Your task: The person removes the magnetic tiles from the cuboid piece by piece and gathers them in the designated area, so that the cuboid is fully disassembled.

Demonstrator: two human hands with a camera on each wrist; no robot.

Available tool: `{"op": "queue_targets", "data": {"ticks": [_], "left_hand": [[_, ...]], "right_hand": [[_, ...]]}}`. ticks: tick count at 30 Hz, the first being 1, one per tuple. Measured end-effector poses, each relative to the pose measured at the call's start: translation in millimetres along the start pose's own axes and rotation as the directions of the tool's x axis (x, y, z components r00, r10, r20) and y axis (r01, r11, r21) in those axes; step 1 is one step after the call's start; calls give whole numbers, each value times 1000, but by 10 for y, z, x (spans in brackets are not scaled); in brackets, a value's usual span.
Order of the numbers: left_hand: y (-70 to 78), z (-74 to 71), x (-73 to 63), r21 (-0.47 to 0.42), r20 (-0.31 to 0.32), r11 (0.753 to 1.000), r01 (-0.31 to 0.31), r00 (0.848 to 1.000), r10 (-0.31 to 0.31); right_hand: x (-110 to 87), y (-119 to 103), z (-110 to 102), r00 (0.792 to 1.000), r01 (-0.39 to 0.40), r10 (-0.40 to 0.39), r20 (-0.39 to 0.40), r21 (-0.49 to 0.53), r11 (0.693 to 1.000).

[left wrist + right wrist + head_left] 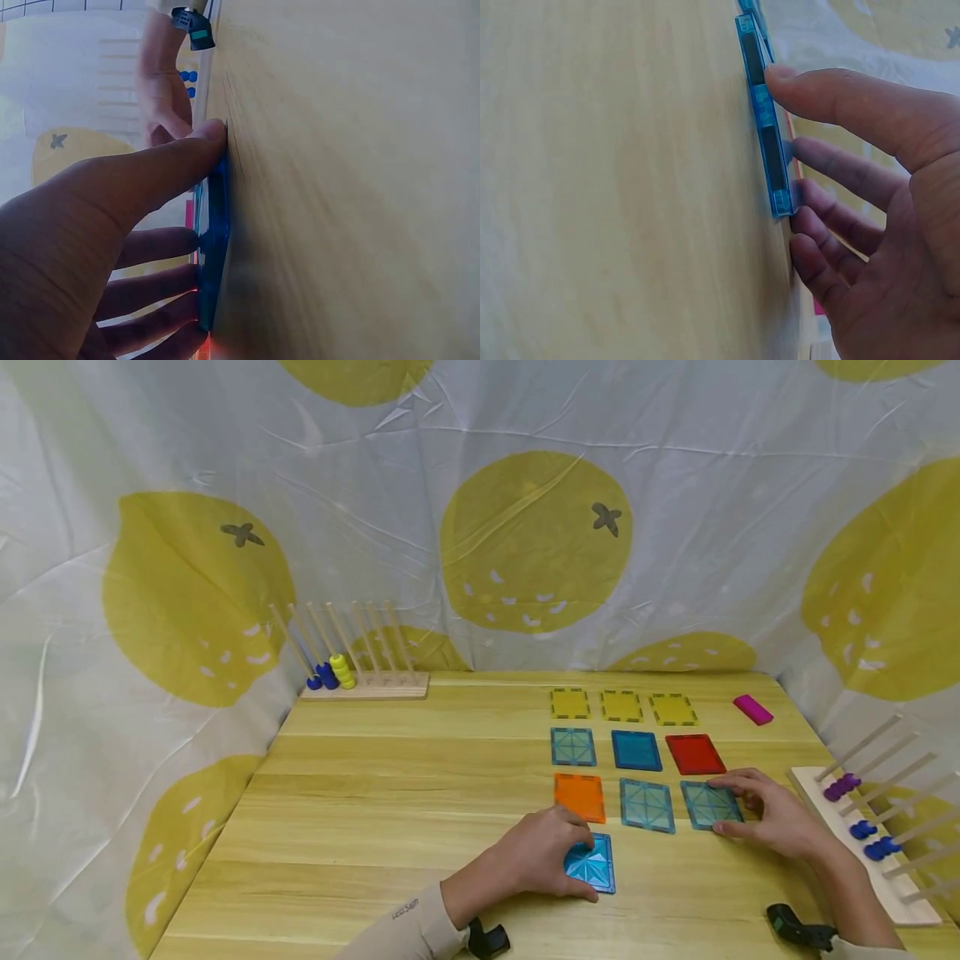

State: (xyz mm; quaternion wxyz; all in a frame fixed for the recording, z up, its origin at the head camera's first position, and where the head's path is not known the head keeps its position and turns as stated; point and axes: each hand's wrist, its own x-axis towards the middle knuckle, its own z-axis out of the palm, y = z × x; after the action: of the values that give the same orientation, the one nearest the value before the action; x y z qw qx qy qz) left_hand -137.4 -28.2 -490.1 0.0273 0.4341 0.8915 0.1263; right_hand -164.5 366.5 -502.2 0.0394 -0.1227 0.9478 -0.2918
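Observation:
My left hand [542, 853] grips a shiny blue square magnetic tile [600, 864] at its edges, thumb on the near side and fingers on the far side. In the left wrist view this tile [216, 240] appears edge-on, close to the tabletop. Farther right, my right hand [783, 817] holds a translucent light blue magnetic tile [705, 807] between thumb and fingers, at the right end of the front row. The right wrist view shows that tile's edge [763, 112] low over the wood. Beside it are another light blue tile [647, 806] and an orange tile [579, 797].
Behind lie a light blue tile [573, 747], a dark blue tile [637, 750] and a red tile [694, 754], then three yellow tiles [621, 705]. A magenta block [753, 710] sits back right. Pegged bead racks stand at the left back [375, 692] and right edge [862, 860].

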Motion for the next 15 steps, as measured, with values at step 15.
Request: {"op": "queue_targets", "data": {"ticks": [15], "left_hand": [[-427,-404,-211,-85,-208,989,123,968,-139]], "right_hand": [[101,-91,-155,990,75,-69,-126,44,996]]}}
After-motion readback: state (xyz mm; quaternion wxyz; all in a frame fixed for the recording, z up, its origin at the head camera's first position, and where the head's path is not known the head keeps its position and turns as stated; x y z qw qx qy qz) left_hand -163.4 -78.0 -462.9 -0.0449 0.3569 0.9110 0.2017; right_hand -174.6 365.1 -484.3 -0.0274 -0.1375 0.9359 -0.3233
